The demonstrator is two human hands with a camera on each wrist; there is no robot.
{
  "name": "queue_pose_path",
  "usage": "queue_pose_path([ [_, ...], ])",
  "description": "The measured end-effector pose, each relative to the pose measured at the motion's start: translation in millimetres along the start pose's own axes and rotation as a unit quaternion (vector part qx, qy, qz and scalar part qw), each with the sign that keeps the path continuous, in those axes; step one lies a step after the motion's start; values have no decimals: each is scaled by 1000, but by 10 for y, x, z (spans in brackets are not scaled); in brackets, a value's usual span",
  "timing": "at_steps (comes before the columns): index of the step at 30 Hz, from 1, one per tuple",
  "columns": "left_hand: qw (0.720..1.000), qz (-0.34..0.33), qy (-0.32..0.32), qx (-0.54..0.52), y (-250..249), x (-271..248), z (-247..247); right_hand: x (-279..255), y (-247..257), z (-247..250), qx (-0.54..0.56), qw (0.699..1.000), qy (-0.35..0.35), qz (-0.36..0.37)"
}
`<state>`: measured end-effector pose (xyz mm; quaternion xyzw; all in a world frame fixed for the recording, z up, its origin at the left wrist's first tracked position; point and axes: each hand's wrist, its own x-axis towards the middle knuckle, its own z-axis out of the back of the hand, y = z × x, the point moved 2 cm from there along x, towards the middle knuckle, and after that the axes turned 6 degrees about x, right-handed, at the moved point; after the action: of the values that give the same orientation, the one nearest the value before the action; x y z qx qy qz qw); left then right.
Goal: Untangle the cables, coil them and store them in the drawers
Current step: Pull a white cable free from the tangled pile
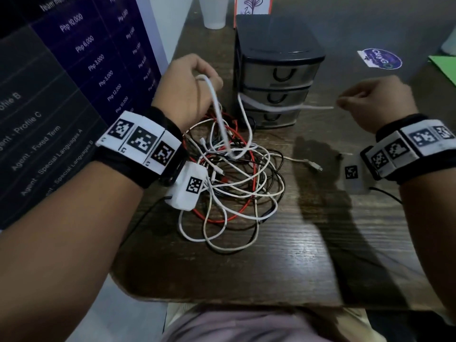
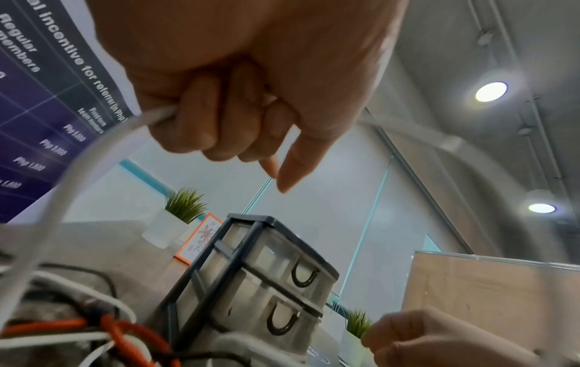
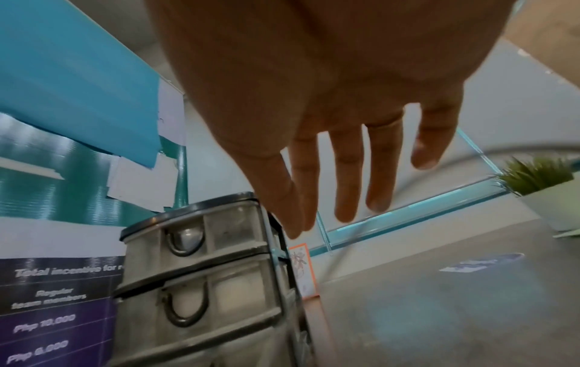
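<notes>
While the left hand (image 1: 190, 87) is curling its grip round a white cable (image 1: 217, 104) above the tangle (image 1: 234, 178) on the counter (image 1: 283, 255), the head view is showing the right hand (image 1: 375, 99) pinching the cable's far end before the drawers (image 1: 274, 77); the right wrist view is showing straight fingers (image 3: 348, 173).

A dark brown wood-grain desk (image 1: 283, 262) stands against a purple printed banner (image 1: 81, 53); round ceiling lights (image 2: 491, 91) glow above pale glass partition walls (image 2: 329, 198)
</notes>
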<state>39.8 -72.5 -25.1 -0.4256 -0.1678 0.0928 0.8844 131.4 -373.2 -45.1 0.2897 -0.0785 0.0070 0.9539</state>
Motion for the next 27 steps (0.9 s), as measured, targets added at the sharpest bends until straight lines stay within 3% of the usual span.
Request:
queue_pose_path([
  [2, 1000, -15, 0, 20, -26, 19, 36, -24, 27, -37, -32, 999, 20, 0],
  [4, 999, -26, 8, 46, -71, 25, 57, -50, 121, -28, -25, 999, -2, 43],
  [6, 997, -45, 24, 60, -136, 14, 52, -114, 306, 24, 83, 989, -34, 114],
  [8, 996, -58, 45, 47, -209, -11, 45, -247, 551, 87, 216, 959, -44, 180],
  [11, 994, -72, 77, 37, -326, -69, 5, -438, 895, 75, 329, 910, 9, 252],
  [14, 991, -96, 95, 9, -429, -151, -50, -532, 1086, -8, 316, 894, 85, 307],
  [18, 981, -113, 154, -27, -428, -236, -93, -511, 1100, -45, 253, 914, 67, 311],
  [21, 981, -88, 168, -44, -274, -267, -140, -498, 1095, 30, 291, 901, 8, 321],
  [25, 979, -35, 188, -69, -91, -311, -229, -356, 976, 204, 383, 884, -74, 259],
  [27, 979, -19, 184, -86, -79, -328, -234, -274, 902, 258, 329, 910, -101, 233],
])
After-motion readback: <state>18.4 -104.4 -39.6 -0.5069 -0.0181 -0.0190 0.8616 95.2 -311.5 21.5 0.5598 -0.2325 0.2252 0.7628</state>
